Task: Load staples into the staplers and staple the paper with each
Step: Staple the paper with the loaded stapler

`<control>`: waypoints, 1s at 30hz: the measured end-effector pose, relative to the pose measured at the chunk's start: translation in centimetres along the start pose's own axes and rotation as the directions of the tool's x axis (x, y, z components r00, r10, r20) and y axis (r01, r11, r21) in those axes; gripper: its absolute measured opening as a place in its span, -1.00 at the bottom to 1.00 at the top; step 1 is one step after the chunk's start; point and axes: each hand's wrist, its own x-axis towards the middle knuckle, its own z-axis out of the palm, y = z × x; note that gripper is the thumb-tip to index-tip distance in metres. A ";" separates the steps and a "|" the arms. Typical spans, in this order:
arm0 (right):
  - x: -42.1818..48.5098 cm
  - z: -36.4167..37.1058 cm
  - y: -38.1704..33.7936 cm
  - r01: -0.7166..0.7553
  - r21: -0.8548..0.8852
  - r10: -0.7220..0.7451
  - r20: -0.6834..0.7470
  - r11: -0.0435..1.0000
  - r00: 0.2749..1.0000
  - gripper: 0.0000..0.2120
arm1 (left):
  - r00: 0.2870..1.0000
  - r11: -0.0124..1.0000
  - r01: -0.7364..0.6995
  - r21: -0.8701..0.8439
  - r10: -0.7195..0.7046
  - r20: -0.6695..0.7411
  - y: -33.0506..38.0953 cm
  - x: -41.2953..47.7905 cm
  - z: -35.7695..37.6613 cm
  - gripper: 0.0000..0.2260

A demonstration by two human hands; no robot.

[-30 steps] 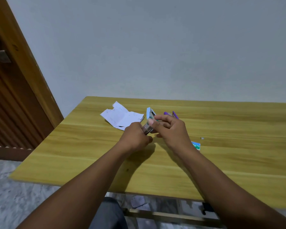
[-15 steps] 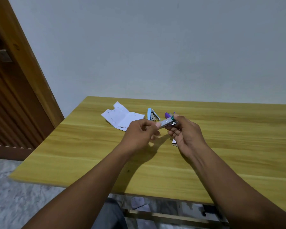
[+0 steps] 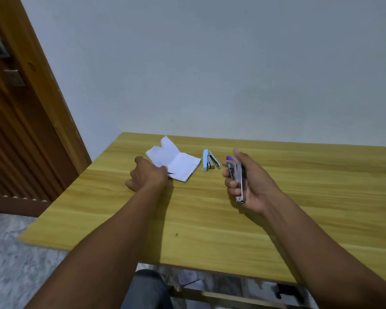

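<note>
A: Where is the shiny metal stapler (image 3: 238, 181)?
B: Clasped in the right hand (image 3: 247, 184), fingers curled round it, above the yellow wooden table (image 3: 210, 219).

A: And the left hand (image 3: 147, 175)?
B: It pinches the near-left edge of the folded, torn white paper (image 3: 174, 161). A light-blue stapler (image 3: 208, 160) lies hinged open just right of it.

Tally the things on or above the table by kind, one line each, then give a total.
Staplers: 3 (light blue stapler lying on the table, silver stapler in the right hand, purple stapler mostly hidden behind that hand)
Paper: 1 (folded white paper at the left hand)
Total: 4
</note>
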 end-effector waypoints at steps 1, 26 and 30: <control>-0.2 0.2 0.1 0.015 -0.060 -0.015 -0.013 0.998 1.000 -0.61 | 1.000 0.998 -0.005 -0.059 0.006 0.005 -0.1 0.1 -0.1 -0.70; -1.8 0.6 0.1 0.442 -0.487 -0.507 0.000 0.753 0.862 -0.81 | 0.656 0.736 0.107 -0.668 0.452 0.604 1.3 -5.4 -2.5 -0.67; -2.4 0.8 -0.2 0.422 -0.373 -0.458 -0.009 0.826 0.889 -0.68 | 0.735 0.684 0.172 -0.709 0.390 0.554 1.4 -5.8 -2.2 -0.75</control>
